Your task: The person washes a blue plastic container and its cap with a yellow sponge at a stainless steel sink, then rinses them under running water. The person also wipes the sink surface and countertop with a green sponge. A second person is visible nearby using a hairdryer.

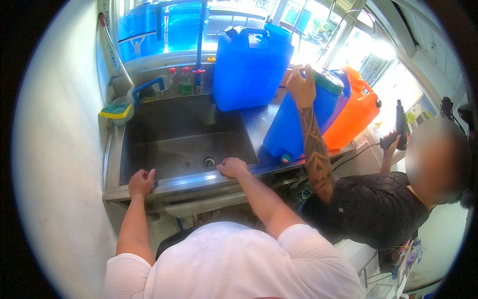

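At the near edge, the person's torso, in a white short-sleeved shirt (234,264), faces a rectangular brushed-metal sink (186,144), set into a metal bench (261,122) along the wall. The left hand (142,183) rests at the front rim, toward its left corner, with the fingers loosely curled; the right hand (232,167) lies on the same rim farther right, fingers bent over the edge. Whether either set of fingers presses on the metal cannot be told. Inside the basin, a round metal drain (209,162) lies just beyond the right hand. To the right stands a co-worker in a dark shirt (368,209), whose patterned forearm (313,144) reaches toward the upper end of a leaning blue plastic container (289,127); the co-worker's other hand holds a dark elongated tool (400,124). Beyond that forearm leans an orange plastic jerrycan (351,117). At the sink's far left corner, a yellow-and-green sponge (115,110) sits on a pale tub (123,120), beside a bent blue pipe spout (148,89). Behind the basin stand a small clear bottle with green liquid and a red top (185,84) and, farther right, a large upright blue plastic jerrycan (251,72). A plain white wall (59,149) bounds the left side; bright windows (231,22) close the far side.
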Demonstrator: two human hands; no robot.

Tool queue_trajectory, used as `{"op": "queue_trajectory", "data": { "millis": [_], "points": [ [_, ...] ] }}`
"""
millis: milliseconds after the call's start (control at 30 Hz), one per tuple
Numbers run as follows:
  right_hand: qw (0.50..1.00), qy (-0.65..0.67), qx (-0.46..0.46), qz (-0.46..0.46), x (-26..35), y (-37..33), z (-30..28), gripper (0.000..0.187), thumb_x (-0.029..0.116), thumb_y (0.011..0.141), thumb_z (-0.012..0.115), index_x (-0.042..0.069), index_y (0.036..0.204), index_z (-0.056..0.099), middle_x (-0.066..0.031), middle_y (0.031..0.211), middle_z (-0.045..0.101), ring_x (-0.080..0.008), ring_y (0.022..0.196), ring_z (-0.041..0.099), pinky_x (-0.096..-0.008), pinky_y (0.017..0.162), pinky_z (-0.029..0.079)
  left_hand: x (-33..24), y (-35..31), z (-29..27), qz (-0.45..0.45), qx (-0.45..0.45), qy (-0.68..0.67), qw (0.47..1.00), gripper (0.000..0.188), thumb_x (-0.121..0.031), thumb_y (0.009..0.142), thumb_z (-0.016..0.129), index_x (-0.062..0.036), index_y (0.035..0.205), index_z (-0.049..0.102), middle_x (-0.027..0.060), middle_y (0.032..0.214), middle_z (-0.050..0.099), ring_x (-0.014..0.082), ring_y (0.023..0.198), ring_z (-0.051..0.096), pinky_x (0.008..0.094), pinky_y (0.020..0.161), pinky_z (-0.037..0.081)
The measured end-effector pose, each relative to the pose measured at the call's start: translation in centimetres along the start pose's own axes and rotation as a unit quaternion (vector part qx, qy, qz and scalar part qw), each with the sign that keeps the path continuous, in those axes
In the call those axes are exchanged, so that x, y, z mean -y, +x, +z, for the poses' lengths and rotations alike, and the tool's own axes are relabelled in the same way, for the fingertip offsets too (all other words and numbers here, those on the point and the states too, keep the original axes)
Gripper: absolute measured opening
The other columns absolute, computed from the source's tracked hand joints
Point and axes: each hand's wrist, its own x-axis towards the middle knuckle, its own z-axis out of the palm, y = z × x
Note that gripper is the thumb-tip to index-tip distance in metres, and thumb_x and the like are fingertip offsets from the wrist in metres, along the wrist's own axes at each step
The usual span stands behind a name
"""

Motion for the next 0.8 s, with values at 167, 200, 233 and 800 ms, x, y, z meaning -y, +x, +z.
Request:
{"op": "queue_trajectory", "data": {
  "millis": [167, 200, 233, 800],
  "points": [
    [1.000, 0.001, -0.005, 0.001, 0.02, -0.23, -0.20, 0.051, 0.054, 0.091, 0.052, 0.014, 0.118, 0.070, -0.0122, 0.124, 0.065, -0.0326, 0.118, 0.060, -0.0463, 0.097, 0.048, -0.20, -0.13, -0.19, -0.005, 0.005, 0.008, 1.000, 0.050, -0.056, 0.086, 0.060, -0.0067, 0.087, 0.069, 0.0167, 0.094, 0.070, 0.0375, 0.092, 0.065, 0.0462, 0.078, 0.050],
    [1.000, 0.003, -0.005, 0.000, 0.02, -0.29, -0.21, 0.051, 0.054, 0.091, 0.053, 0.014, 0.118, 0.070, -0.0123, 0.124, 0.065, -0.0326, 0.118, 0.060, -0.0463, 0.097, 0.048, -0.20, -0.13, -0.21, -0.003, 0.006, 0.003, 1.000, 0.050, -0.056, 0.086, 0.060, -0.0067, 0.087, 0.069, 0.0167, 0.095, 0.070, 0.0373, 0.092, 0.065, 0.0461, 0.079, 0.050],
    [1.000, 0.004, -0.003, -0.003, 0.00, -0.33, -0.22, 0.051, 0.054, 0.091, 0.053, 0.014, 0.118, 0.070, -0.0127, 0.124, 0.065, -0.0326, 0.118, 0.060, -0.0463, 0.097, 0.048, -0.19, -0.12, -0.19, -0.002, 0.009, 0.002, 1.000, 0.050, -0.056, 0.086, 0.060, -0.0067, 0.087, 0.069, 0.0167, 0.095, 0.070, 0.0371, 0.092, 0.065, 0.0461, 0.079, 0.050],
    [1.000, 0.021, 0.000, -0.007, -0.56, 0.31, 0.32, 0.050, 0.053, 0.088, 0.055, 0.014, 0.115, 0.071, -0.0136, 0.121, 0.066, -0.0321, 0.115, 0.062, -0.0453, 0.095, 0.050, 0.23, 0.03, 0.22, 0.001, -0.001, -0.006, 1.000, 0.051, -0.057, 0.086, 0.060, -0.0065, 0.086, 0.069, 0.0161, 0.090, 0.070, 0.0363, 0.088, 0.066, 0.0445, 0.076, 0.051]
  ]
}}
